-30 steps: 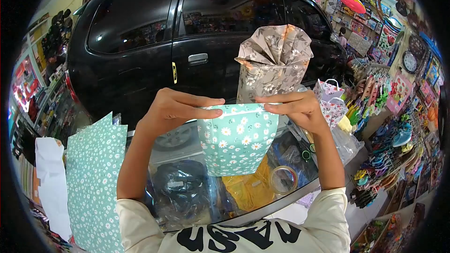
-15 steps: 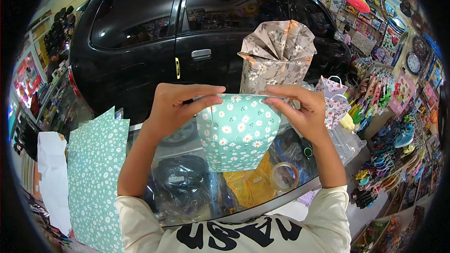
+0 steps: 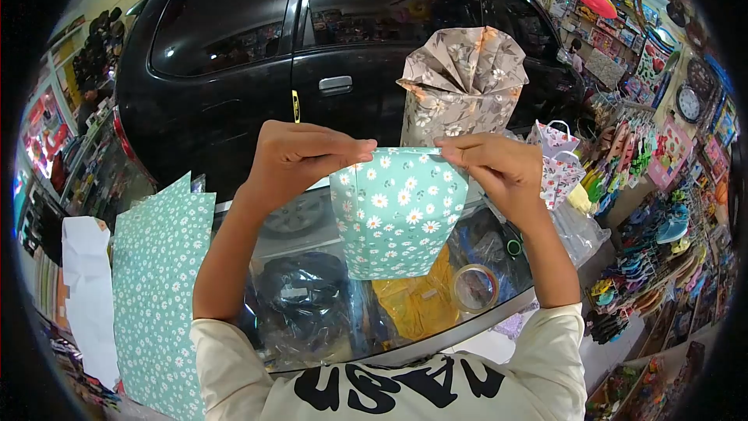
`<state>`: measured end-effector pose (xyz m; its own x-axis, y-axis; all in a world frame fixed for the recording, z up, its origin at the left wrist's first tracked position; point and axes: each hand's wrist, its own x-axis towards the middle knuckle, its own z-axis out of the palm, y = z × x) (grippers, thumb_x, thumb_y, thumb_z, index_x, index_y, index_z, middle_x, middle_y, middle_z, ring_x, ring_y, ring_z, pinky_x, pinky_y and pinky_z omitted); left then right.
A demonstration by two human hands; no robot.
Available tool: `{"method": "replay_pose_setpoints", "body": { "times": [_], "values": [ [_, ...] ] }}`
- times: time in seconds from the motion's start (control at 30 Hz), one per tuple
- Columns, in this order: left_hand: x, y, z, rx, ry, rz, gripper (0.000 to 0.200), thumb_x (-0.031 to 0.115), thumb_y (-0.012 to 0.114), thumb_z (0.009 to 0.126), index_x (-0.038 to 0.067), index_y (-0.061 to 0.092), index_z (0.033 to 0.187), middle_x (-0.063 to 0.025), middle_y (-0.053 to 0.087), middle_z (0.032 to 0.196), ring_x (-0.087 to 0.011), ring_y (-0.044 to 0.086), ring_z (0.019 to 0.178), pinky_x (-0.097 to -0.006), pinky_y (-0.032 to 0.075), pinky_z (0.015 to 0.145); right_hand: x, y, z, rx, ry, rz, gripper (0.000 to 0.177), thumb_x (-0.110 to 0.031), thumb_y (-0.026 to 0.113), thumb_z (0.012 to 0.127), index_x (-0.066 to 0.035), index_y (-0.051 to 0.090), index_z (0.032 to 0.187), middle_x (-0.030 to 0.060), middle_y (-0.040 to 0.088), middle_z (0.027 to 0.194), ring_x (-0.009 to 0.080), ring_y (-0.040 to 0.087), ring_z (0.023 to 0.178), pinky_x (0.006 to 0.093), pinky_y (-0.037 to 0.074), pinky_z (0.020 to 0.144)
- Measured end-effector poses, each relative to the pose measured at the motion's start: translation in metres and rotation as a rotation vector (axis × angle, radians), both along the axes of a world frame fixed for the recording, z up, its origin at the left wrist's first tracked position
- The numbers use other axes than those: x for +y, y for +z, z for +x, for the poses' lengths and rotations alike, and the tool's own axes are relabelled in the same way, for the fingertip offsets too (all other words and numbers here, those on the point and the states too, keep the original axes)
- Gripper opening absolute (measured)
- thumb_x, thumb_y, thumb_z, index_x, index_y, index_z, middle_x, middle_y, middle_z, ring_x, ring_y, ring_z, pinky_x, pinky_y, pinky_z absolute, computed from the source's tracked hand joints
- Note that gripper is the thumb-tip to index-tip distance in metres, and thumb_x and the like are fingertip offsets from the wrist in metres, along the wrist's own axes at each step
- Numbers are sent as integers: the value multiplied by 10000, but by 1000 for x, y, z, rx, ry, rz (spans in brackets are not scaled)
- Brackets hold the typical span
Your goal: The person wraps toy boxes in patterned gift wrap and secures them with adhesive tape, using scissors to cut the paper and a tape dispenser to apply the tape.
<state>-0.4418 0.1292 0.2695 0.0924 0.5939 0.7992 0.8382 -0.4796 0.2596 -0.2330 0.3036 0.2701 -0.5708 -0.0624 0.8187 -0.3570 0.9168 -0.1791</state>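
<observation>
A green paper bag with white daisies [image 3: 401, 214] stands upright on the glass counter before me. My left hand [image 3: 300, 157] pinches the left end of its top edge between thumb and fingers. At the right end of that edge, my right hand [image 3: 499, 168] pinches the paper the same way. The top edge looks drawn flat between the two hands, with a narrow fold along it. Behind the bag is a brown floral gift bag [image 3: 460, 121] whose top is pleated into a fan. The back of the green bag is hidden.
Green daisy paper sheets [image 3: 160, 288] and a white sheet [image 3: 87, 288] lie at the left. A tape roll [image 3: 474, 289], scissors [image 3: 512, 246] and small floral bags [image 3: 559, 168] are on the right. A yellow cutter [image 3: 296, 107] and a black car [image 3: 218, 109] are beyond.
Both hands have risen slightly with the bag's top edge. The fingers have closed tighter, and a narrow fold now shows along the top.
</observation>
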Motion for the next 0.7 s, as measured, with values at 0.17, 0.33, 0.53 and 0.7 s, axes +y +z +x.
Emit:
{"method": "replay_pose_setpoints", "body": {
  "times": [0.17, 0.33, 0.53, 0.7],
  "values": [
    [-1, -2, -3, 237, 35, 144, 166, 110, 693, 729, 88, 711, 892, -72, 697, 860, -173, 682, 694, -230, 530, 581, 9, -1, -1, 90, -10, 377, 177, -64, 656, 738, -32, 670, 911, 125, 666, 951, 249, 653, 797, 312, 506, 660],
    [-3, -2, -9, 609, 88, 288, 254, 128, 693, 704, 117, 688, 958, -72, 682, 957, -190, 677, 720, -256, 541, 584, 11, 3, 3, 32, 22, 446, 192, -43, 671, 719, -32, 665, 911, 109, 647, 983, 258, 641, 821, 337, 509, 680],
    [-10, 10, -11, 643, 55, 126, 259, 156, 716, 707, 100, 687, 958, -91, 677, 944, -205, 678, 772, -285, 546, 644, 3, 6, 7, -85, 86, 152, 143, -24, 699, 720, -27, 669, 860, 101, 646, 962, 242, 638, 848, 332, 506, 742],
    [-8, 2, 0, 132, -2, -73, 337, 90, 749, 699, 72, 659, 1023, -82, 682, 867, -177, 667, 779, -269, 521, 694, 6, 10, 4, -166, 83, -43, 165, -22, 713, 719, -28, 677, 880, 92, 650, 966, 200, 640, 860, 300, 494, 769]
  ]
}}
